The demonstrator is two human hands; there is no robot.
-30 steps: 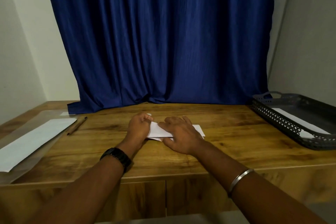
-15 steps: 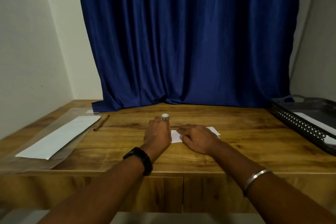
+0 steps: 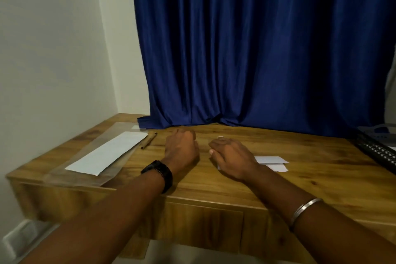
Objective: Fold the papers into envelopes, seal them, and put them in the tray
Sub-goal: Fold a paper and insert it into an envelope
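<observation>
A folded white paper (image 3: 272, 162) lies on the wooden desk (image 3: 310, 178), its left end under my right hand (image 3: 232, 156). That hand's fingers are curled, and the small white tip of a glue stick (image 3: 220, 136) pokes out just beyond its knuckles. My left hand (image 3: 182, 149) hovers to the left of the paper as a fist, off the sheet; its palm side is hidden. The dark perforated tray (image 3: 377, 152) is cut off at the right edge.
A flat white sheet (image 3: 111, 152) lies on a clear plastic sleeve (image 3: 70, 174) at the desk's left end. A brown pencil (image 3: 149, 140) lies beside it. A blue curtain (image 3: 257, 49) hangs behind the desk, and a wall closes the left side.
The view has swung left, so the tray is nearly out of frame. My left hand moved left off the paper. The white glue tip shows by my right hand instead of atop my left.
</observation>
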